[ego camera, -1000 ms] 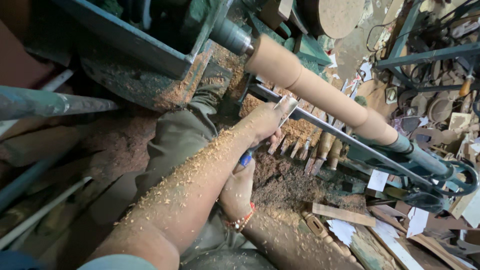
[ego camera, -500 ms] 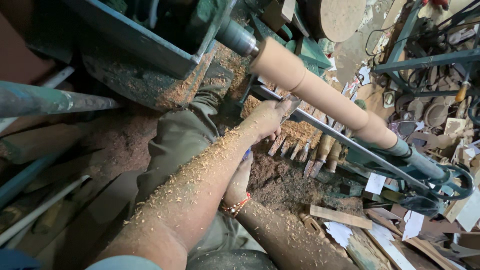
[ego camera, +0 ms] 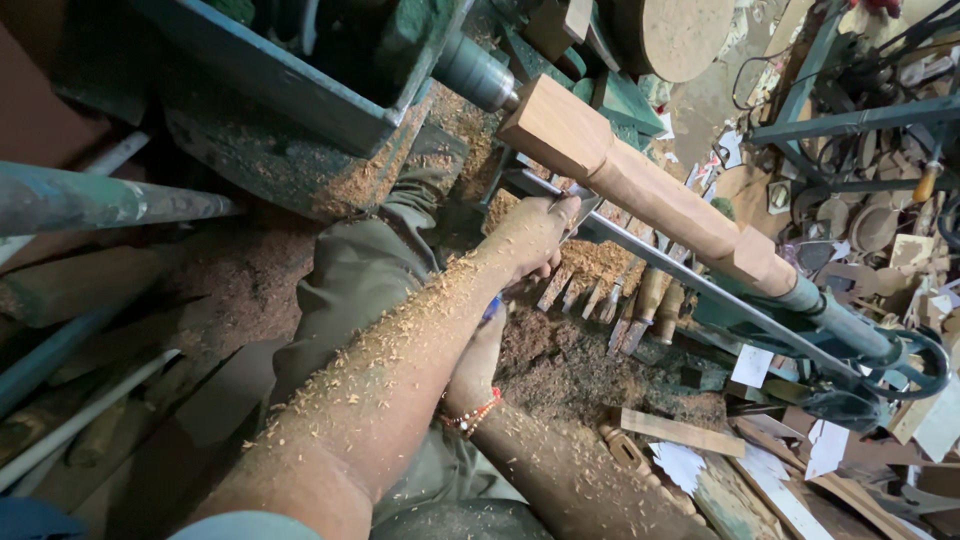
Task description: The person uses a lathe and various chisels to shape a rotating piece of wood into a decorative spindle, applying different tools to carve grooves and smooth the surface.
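A blue-handled steel turning chisel (ego camera: 575, 212) lies gripped in both hands: the right hand (ego camera: 478, 352), wrist beaded, wraps its handle low down, while the sawdust-flecked left hand (ego camera: 533, 235) curls shut over the blade on the long steel tool rest (ego camera: 700, 285), just before the pale lathe-mounted wooden spindle (ego camera: 650, 190).

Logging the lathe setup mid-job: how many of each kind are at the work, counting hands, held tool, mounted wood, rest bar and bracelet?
Hands: 2 (left hand, right hand)
Turning tool, held by both: 1
Wooden workpiece on the lathe: 1
Rest bar: 1
Beaded bracelet: 1
Total: 6
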